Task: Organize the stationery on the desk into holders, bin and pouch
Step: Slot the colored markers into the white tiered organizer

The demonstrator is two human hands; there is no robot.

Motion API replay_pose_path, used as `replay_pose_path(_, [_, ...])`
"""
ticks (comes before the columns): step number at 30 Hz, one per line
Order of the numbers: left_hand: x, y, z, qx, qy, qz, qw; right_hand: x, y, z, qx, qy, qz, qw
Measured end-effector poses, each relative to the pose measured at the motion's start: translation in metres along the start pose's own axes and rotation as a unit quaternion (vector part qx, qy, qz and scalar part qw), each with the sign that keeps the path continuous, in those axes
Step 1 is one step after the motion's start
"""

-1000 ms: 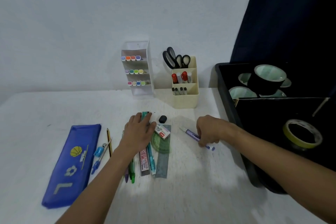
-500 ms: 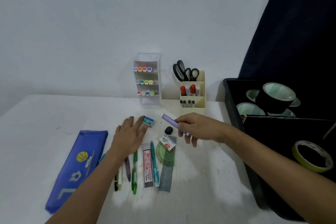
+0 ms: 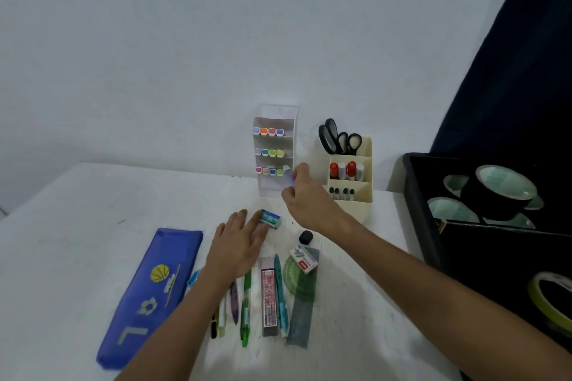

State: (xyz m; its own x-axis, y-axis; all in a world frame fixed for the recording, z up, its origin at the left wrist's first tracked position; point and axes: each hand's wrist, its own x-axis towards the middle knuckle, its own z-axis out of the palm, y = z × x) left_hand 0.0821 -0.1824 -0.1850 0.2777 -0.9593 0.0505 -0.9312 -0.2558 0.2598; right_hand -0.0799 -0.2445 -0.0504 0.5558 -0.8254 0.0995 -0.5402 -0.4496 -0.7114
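A person's right hand (image 3: 305,201) pinches a purple highlighter (image 3: 288,175) at the bottom tier of the clear marker holder (image 3: 275,148), near the tabletop's (image 3: 77,210) back edge. The left hand (image 3: 240,243) lies flat, fingers straight, fingertips touching a staple box (image 3: 270,219).

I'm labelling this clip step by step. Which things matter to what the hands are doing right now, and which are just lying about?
In use:
right hand gripping the purple marker
clear marker rack
left hand touching the eraser

Lying about:
blue pouch
green pen
ruler
scissors
black bin with tape rolls
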Motion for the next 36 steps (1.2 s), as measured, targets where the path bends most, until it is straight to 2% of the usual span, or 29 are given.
replay_pose_path(5, [0.0,0.0,0.001,-0.01,-0.006,-0.004,1.0,0.01,0.0,0.01,-0.082,0.023,-0.008,0.996])
replay_pose_path(14, [-0.002,0.002,-0.002,-0.019,-0.02,-0.007,1.0,0.037,-0.002,0.014,-0.153,-0.014,0.037,0.987])
replay_pose_path(21, [-0.002,0.003,-0.004,-0.029,-0.031,-0.014,0.999,0.051,0.007,0.015,-0.271,-0.034,0.019,0.962])
replay_pose_path(36, [-0.004,0.005,-0.004,-0.053,-0.019,-0.021,0.998,0.066,0.015,0.026,-0.315,0.013,-0.002,0.949])
